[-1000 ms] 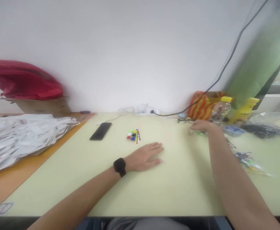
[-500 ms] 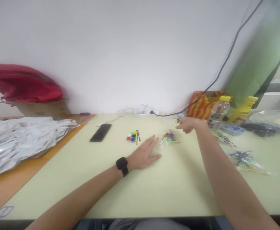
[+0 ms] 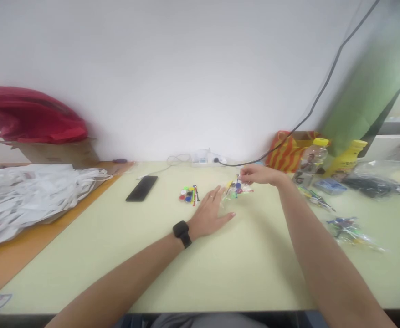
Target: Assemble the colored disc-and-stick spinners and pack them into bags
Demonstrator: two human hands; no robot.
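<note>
My left hand [image 3: 212, 214] lies flat on the table with its fingers spread, a black watch [image 3: 182, 231] on the wrist. Its fingertips touch the near-left side of a clear plastic bag [image 3: 228, 197] of small coloured plastic pieces [image 3: 238, 186]. At the far side of that bag, my right hand [image 3: 258, 174] has its thumb and fingers pinched together. What they grip is too small to make out. Left of my left hand sits a loose group of coloured discs [image 3: 187, 195] and thin golf-tee-like sticks [image 3: 195, 196].
A black phone [image 3: 141, 188] lies to the left. Two more bags of pieces, one nearer [image 3: 350, 231] and one farther [image 3: 314, 198], lie right, near a bottle [image 3: 311, 161] and a striped bag [image 3: 280, 152]. White bags [image 3: 39, 196] cover the far left.
My right hand has moved left and closer to the bag, and its fingers now meet at the bag's far side. The bag's pieces have shifted; my left hand stays flat.
</note>
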